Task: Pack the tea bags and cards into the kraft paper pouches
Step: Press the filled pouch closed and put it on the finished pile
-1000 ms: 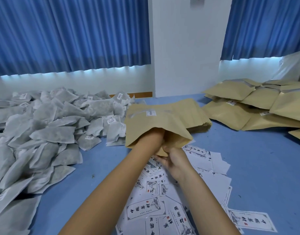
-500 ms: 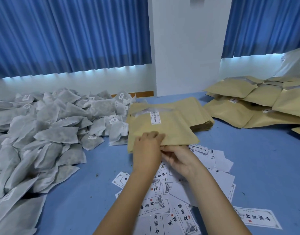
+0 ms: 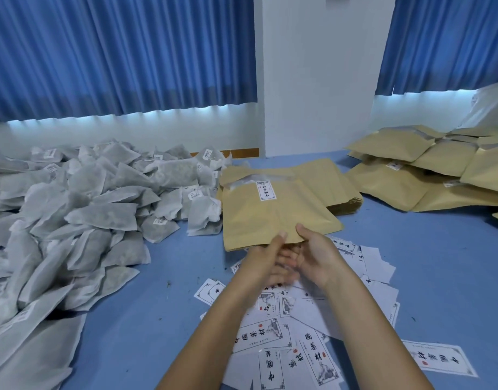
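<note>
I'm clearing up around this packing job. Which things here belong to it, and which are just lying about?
Job: tea bags, cards, the pouch held by left hand and right hand, flat pouch stack, filled pouches.
Lying about: curtains, white pillar, white bag.

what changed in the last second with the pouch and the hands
The left hand came out of the top kraft pouch and now pinches its near edge beside the right hand, which kept hold there. The pouch dropped flatter onto its stack. Tea bags, cards and the right-hand pouch pile stayed put.
</note>
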Motion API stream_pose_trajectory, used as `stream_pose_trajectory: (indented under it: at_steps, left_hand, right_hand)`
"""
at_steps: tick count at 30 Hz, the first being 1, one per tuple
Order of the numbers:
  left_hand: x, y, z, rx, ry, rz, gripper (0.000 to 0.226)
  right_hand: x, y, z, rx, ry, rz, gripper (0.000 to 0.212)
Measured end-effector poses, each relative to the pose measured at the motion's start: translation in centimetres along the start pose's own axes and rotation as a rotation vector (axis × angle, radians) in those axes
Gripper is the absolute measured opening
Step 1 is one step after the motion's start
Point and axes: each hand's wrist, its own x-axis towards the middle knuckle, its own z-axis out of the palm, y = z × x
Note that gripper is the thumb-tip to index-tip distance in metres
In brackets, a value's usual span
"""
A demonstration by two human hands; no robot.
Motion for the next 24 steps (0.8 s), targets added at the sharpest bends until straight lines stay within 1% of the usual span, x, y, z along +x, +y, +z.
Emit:
stream_pose_trajectory:
  at_steps: [2, 3, 4, 6, 8, 9, 14, 21, 24]
  left_hand:
    - [0.7, -0.1, -1.2, -0.408, 0.128, 0.036, 0.027]
    - [1.0, -0.2, -1.8, -0.521, 0.174, 0.084, 0.024]
    - [1.1, -0.2, -2.3, -0.567, 0.199, 0.123, 0.024]
    - [1.2, -0.2, -2.7, -0.556, 0.232, 0.17, 0.019]
    - [1.2, -0.1, -2.7, -0.533, 0.264, 0.191, 0.017]
    - [1.1, 0.0, -2.7, -0.531, 0.277, 0.196, 0.017]
    - [0.9, 0.3, -3.1, -0.53, 0.301, 0.223, 0.016]
    - [0.9, 0.2, -3.0, -0.47, 0.27, 0.214, 0.013]
    - [1.0, 0.1, -3.0, -0.456, 0.281, 0.229, 0.012]
  right_hand:
    - [-0.2, 0.4, -0.1, -0.14, -0.041, 0.013, 0.025]
    - [-0.3, 0.6, -0.1, -0.218, -0.039, 0.022, 0.022]
    - [-0.3, 0.6, -0.1, -0.271, -0.019, 0.02, 0.017]
    - [-0.4, 0.2, -0.5, -0.264, 0.063, -0.026, 0.01]
    - [-0.3, -0.8, -1.4, -0.179, 0.16, -0.064, 0.008]
    - [-0.3, -1.3, -1.8, -0.162, 0.182, -0.07, 0.008]
    - [-0.4, -2.0, -2.4, -0.236, 0.158, -0.056, 0.007]
    - [0.1, -2.0, -2.7, -0.202, 0.234, -0.099, 0.009]
    - [0.1, -1.4, -2.3, -0.203, 0.252, -0.12, 0.009]
